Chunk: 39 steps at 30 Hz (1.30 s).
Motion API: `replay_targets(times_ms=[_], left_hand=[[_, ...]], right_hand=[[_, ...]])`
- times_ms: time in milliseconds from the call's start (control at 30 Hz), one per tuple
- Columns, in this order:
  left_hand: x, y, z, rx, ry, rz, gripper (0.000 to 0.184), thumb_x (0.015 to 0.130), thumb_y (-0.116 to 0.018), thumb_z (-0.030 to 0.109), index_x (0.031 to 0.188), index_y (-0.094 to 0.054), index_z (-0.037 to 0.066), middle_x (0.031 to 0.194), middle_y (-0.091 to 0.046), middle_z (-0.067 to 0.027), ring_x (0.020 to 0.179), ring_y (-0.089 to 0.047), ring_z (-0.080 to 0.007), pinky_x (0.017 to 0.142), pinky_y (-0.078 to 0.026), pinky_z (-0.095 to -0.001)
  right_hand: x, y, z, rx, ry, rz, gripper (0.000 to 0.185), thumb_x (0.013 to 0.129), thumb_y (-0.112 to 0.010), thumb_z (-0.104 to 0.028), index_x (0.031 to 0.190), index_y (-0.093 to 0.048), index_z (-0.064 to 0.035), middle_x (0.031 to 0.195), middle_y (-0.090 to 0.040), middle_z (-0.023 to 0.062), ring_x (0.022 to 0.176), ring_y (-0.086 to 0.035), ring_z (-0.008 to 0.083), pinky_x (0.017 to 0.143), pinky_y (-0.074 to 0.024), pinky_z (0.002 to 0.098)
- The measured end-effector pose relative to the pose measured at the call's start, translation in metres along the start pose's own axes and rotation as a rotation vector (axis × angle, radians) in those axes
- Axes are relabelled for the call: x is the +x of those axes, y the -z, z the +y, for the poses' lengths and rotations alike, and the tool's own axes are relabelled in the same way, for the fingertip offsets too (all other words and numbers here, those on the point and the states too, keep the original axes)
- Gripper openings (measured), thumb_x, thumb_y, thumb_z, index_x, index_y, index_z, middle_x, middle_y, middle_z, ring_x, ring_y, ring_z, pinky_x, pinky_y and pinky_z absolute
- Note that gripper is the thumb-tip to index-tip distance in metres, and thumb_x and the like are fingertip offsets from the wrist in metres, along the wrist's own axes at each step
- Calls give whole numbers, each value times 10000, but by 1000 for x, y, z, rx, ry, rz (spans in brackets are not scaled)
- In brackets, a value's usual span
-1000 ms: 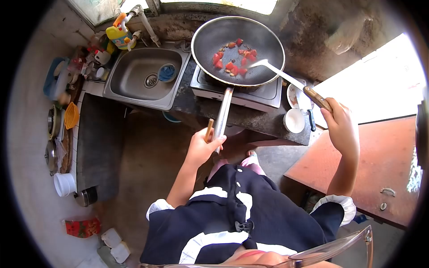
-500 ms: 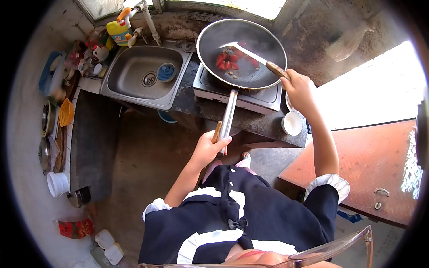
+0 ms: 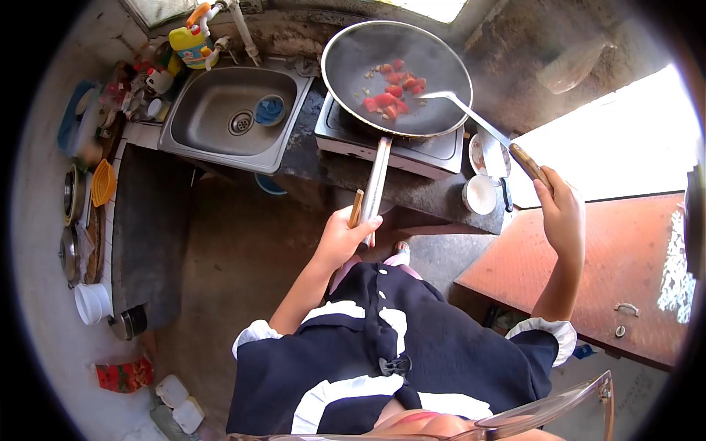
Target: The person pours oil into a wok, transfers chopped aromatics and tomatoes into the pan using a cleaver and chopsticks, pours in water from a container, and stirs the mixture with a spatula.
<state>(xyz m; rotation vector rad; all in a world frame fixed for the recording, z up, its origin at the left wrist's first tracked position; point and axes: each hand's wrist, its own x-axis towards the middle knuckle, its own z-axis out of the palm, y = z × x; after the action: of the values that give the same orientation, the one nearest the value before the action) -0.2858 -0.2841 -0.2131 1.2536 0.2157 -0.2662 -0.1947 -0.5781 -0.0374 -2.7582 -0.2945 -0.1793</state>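
A dark frying pan (image 3: 353,73) sits on the gas stove (image 3: 423,156), with red chopped pieces (image 3: 393,92) and small pale bits in it. My left hand (image 3: 346,237) is closed around the pan's long metal handle (image 3: 376,176). A short wooden stick-like piece (image 3: 357,208) pokes up from the same hand; its lower end is hidden. To the right of the pan, my right hand (image 3: 562,217) grips the wooden handle of a spatula (image 3: 482,121). The spatula's metal blade rests inside the pan, by the right edge of the red pieces. Faint steam rises there.
Right of the stove are a white bowl (image 3: 480,195), a plate (image 3: 478,153) and a knife (image 3: 504,184). On the left, a steel sink (image 3: 213,151) holds a small bowl with a blue cloth (image 3: 270,112). An orange-brown cabinet (image 3: 544,257) stands at the right.
My right hand has drawn back right and down with the spatula, whose blade moved to the pan's right side. The red pieces have shifted and bunched together. My left hand keeps its hold.
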Motion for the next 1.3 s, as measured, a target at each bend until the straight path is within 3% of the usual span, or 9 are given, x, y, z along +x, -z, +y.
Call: replay_targets(times_ms=[100,167,433,900,1167,1300], left_hand=[[1,0,-1,-19,-13,-9,136,878,-626,134,800,-585,31,639,-568,-21,569,-554,-90,550,-443,-245],[1,0,-1,-25,-8,-9,135,870,-635,133,820,-581,20,647,-568,-19,573,-552,-86,538,-431,-240],[-1,1,-1,-2,-6,-1,140,885,-621,139,806,-582,29,634,-582,-30,563,-562,-97,547,-447,-248],[2,3,-7,0,6,16,142,865,-642,152,824,-582,30,621,-565,-7,547,-535,-70,483,-387,-225],[3,3,-6,-41,0,-12,129,877,-634,138,833,-584,27,649,-571,-14,577,-558,-86,548,-440,-242],[2,3,-5,-25,9,-16,123,883,-630,131,836,-586,26,656,-573,-18,584,-564,-93,566,-453,-248]], right_hand=[[5,-9,-10,-29,-95,-140,273,899,-534,-181,1041,-589,46,786,-600,205,693,-590,309,645,-439,368],[12,-37,4,18,-19,-102,278,903,-528,-177,1035,-583,62,807,-609,230,721,-600,341,668,-445,398],[24,-41,-20,165,42,-32,235,897,-540,-140,1017,-576,59,805,-605,242,728,-591,370,663,-438,414],[14,-34,-24,3,45,-112,257,882,-539,-137,1049,-587,53,799,-606,218,714,-587,360,653,-437,405],[-5,-1,-35,-101,23,-115,249,879,-542,-142,1047,-597,34,790,-607,199,703,-592,344,636,-436,388],[6,-27,-31,-43,57,-112,246,886,-533,-157,1039,-594,25,790,-608,214,716,-590,373,645,-439,414]])
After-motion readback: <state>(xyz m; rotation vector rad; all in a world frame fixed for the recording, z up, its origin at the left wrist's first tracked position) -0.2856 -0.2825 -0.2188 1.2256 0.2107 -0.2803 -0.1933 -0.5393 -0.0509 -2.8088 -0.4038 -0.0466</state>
